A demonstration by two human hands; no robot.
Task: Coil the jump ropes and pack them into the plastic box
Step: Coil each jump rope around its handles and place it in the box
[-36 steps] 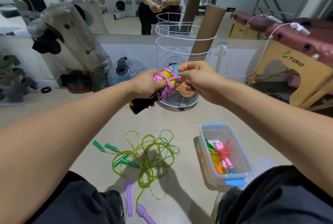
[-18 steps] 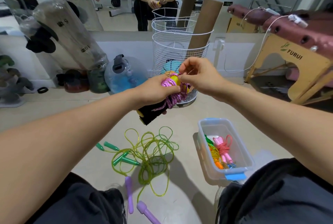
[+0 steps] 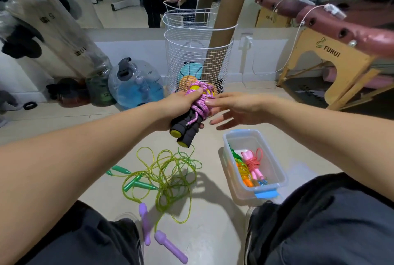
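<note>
My left hand (image 3: 181, 107) grips a jump rope with two black foam handles (image 3: 186, 128), its pink cord (image 3: 200, 102) wound round them. Beside it my right hand (image 3: 234, 106) is spread with straight fingers, fingertips touching the pink coil. Below on the floor stands the clear plastic box (image 3: 275, 168) with blue clips, holding coiled pink, orange and green ropes (image 3: 250, 166). A loose tangle of yellow-green rope (image 3: 166, 175) with green handles lies to the box's left. Two purple handles (image 3: 157, 235) lie between my knees.
A white wire basket (image 3: 198, 51) with balls and cardboard tubes stands just behind my hands. To its left are a blue water jug (image 3: 136, 85) and wrapped bags. A wooden massage table (image 3: 332, 57) stands at the right. A mirror lines the back wall.
My right hand let go of the pink cord and its fingers straightened beside the coil. The wound bundle in my left hand came lower and nearer, tilting its black handles down.
</note>
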